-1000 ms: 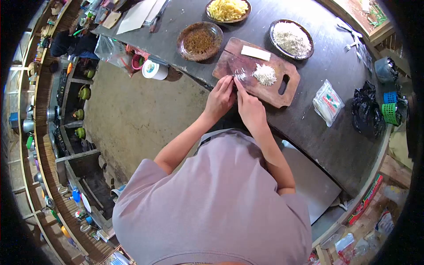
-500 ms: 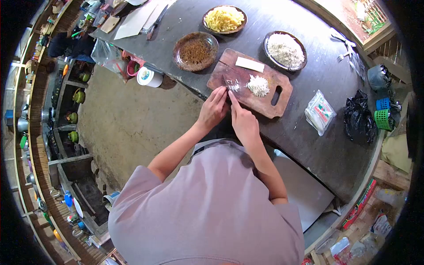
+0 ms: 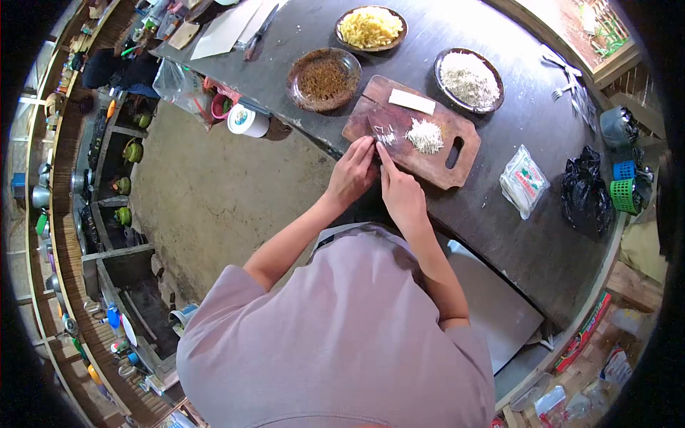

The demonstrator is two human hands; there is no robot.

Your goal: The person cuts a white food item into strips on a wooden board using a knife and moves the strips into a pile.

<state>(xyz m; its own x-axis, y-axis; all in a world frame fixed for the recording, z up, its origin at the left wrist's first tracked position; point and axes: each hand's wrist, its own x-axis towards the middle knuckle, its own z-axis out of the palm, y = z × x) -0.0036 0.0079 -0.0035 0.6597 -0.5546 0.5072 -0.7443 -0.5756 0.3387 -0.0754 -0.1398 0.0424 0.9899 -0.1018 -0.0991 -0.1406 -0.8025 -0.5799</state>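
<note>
A wooden cutting board (image 3: pixel 417 160) with a handle hole lies at the table's near edge. On it are a white block (image 3: pixel 412 100), a heap of thin white sticks (image 3: pixel 426 136) and a few loose sticks (image 3: pixel 384 134). My left hand (image 3: pixel 351 173) is at the board's near left edge, its fingers bent together over something too small to make out. Touching or nearly touching its fingertips, my right hand (image 3: pixel 401 192) is closed with the index finger stretched forward, apparently along a knife that is mostly hidden.
Beyond the board stand a brown plate with crumbs (image 3: pixel 325 79), a bowl of yellow pieces (image 3: pixel 371 28) and a bowl of whitish food (image 3: pixel 469 80). A white packet (image 3: pixel 524 182) and black bag (image 3: pixel 586 187) lie right. A knife (image 3: pixel 261 33) lies far left.
The whole view has shifted slightly, with the board and bowls now a little further right in the frame. Both hands remain at the board's near edge.
</note>
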